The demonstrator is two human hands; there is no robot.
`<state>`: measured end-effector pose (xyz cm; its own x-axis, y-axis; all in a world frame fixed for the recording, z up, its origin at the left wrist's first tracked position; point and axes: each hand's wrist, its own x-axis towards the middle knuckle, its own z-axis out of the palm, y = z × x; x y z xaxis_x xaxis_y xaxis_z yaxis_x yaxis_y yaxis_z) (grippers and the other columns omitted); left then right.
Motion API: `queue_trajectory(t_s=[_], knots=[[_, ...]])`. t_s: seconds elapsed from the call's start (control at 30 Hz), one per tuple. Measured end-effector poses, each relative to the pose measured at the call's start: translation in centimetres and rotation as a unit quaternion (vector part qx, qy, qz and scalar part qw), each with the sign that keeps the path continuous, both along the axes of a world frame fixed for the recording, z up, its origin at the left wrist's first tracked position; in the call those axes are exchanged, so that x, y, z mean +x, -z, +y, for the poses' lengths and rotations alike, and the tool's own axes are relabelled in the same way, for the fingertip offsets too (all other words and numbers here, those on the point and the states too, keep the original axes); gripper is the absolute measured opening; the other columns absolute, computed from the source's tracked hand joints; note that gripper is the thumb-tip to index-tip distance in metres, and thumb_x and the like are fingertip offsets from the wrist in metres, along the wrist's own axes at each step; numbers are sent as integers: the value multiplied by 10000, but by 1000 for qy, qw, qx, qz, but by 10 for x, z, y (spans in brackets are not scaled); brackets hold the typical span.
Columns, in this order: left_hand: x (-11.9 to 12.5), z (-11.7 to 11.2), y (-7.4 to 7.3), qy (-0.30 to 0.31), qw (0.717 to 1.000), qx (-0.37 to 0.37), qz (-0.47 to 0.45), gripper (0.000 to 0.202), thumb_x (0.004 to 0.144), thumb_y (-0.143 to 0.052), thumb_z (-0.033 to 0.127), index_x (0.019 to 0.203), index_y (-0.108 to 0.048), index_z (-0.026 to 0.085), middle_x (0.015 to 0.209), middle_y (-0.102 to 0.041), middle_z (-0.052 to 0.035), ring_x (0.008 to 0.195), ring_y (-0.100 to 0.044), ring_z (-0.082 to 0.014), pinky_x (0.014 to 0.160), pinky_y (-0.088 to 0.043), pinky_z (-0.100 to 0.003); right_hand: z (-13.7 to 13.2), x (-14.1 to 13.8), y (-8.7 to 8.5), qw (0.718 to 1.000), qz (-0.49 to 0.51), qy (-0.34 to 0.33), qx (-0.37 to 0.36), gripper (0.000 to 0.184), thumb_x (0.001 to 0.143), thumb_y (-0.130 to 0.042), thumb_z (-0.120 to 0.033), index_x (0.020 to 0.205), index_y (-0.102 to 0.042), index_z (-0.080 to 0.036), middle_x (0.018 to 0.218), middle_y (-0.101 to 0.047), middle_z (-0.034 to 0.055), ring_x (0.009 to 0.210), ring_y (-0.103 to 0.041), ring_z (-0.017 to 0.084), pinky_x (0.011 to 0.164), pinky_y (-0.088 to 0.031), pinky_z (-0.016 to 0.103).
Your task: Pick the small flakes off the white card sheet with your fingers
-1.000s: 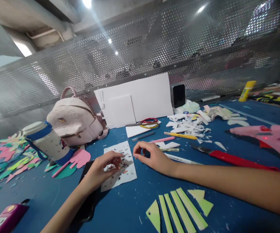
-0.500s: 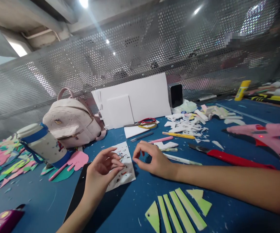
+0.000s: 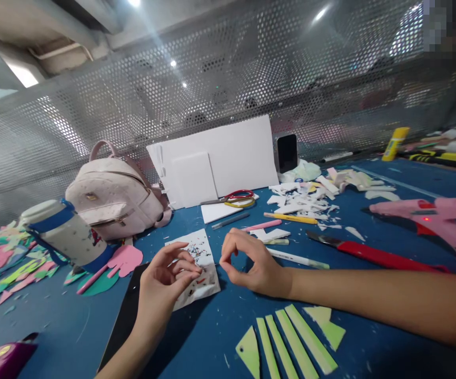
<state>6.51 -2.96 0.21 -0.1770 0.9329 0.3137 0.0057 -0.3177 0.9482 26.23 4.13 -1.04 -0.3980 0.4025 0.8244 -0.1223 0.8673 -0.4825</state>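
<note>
My left hand [image 3: 168,273] hovers over the white paper sheet [image 3: 202,245], which carries small dark and coloured specks. Its thumb tip meets a fingertip, the other fingers loosely curled; a tiny speck seems to show there, too small to name. To the right of the sheet, my right hand [image 3: 255,266] makes a ring, thumb and index tips pressed together. Whatever that pinch holds, if anything, cannot be made out. A short gap separates the hands. Below my right hand lie light green strips [image 3: 287,342], a green triangle with a hole [image 3: 248,351] and a green tail-shaped piece [image 3: 326,325].
A red utility knife [image 3: 378,255] and pink glue gun [image 3: 429,216] lie right. Scissors [image 3: 239,199], pens and white scraps [image 3: 303,202] are behind the hands. A bottle [image 3: 64,231], backpack [image 3: 115,195] and foam pieces [image 3: 2,263] stand left. A black tablet-like slab [image 3: 125,316] lies under my left forearm.
My right hand has shifted slightly right, with its thumb and index tips still together. The left hand has barely moved. The whole view has shifted a little.
</note>
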Motion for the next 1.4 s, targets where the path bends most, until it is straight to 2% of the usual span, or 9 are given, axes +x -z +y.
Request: queue_trajectory(t_s=[0.27,0.6,1.1,1.4], knots=[[1,1,3,-2,1000,0,-11,418,667,-823,123,1044,-663,203,841,-646,3,659,-684,-104,661,-566,-203,-2,-1,1,1000,7,-15,9,105,845,-568,-115,818,-510,-199,737,-551,5,701,-489,152,668,-404,312],[-11,4,8,35,999,15,14,412,684,-821,100,1053,-665,192,860,-650,-12,668,-703,-135,650,-589,-240,-3,0,-1,1000,-2,-7,20,92,870,-552,-140,824,-500,-202,733,-552,8,703,-498,154,663,-413,302],[-8,3,5,39,999,1,7,374,696,-815,103,1025,-679,217,862,-651,1,680,-703,-121,666,-593,-223,-1,0,0,1000,-7,-8,-4,91,859,-549,-133,817,-511,-204,743,-551,7,715,-490,157,673,-407,316],[-3,2,1,17,1000,-2,11,369,667,-827,129,997,-674,187,846,-656,-11,657,-700,-136,647,-598,-249,-1,0,0,1000,-15,-9,1,89,864,-548,-137,821,-506,-202,747,-556,9,713,-485,158,662,-406,310]])
